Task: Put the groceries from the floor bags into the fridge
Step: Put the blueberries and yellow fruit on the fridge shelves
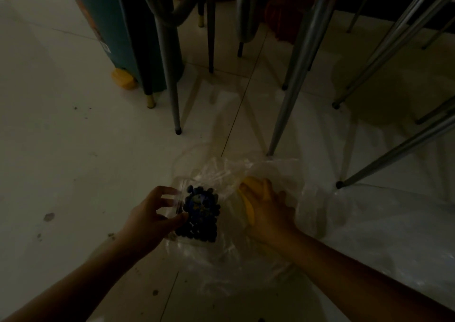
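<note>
Head view suggests an early stage: left hand (150, 219) fingers spread around the blueberry box (199, 217), right hand (267, 210) at three o'clock curled on the banana (248, 198), both inside the floor bag (246, 255), no fridge visible.

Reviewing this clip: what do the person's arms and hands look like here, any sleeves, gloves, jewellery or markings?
Both forearms are bare as far as the frame shows, with no sleeves in view. The left hand and right hand wear no gloves. No watch, bracelet or ring can be made out, though the picture is dim, so small items could be missed. No markings are visible.
</note>
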